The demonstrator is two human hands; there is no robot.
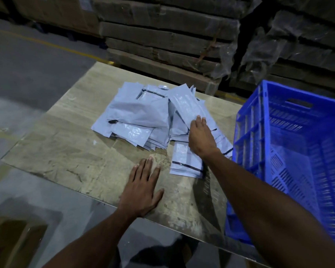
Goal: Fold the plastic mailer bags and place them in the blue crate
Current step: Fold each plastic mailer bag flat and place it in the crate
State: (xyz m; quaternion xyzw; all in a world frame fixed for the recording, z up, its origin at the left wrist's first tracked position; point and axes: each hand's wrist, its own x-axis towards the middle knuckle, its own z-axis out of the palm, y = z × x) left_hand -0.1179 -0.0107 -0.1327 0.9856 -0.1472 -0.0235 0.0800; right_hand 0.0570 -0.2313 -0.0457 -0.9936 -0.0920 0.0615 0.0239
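A loose heap of grey mailer bags [143, 113] lay toward the far side of the table [70, 151], several overlapping and some showing dark seal strips. A smaller stack of bags [186, 163] sat apart from the heap, nearer the table's right edge and just beside the blue crate [290, 144]. The crate stood on the right end of the table, its interior appearing bare as far as the view reached. The right hand [200, 140] reached onto the right side of the heap, fingers curled over one long bag [188, 105] that tilted up across the pile; it seemed to be pinching that bag, though the thumb was hidden. The left hand [141, 190] rested flat on the table near its front edge, fingers straight and spread, holding nothing. Stacked cardboard bundles [162, 35] stood behind the table.
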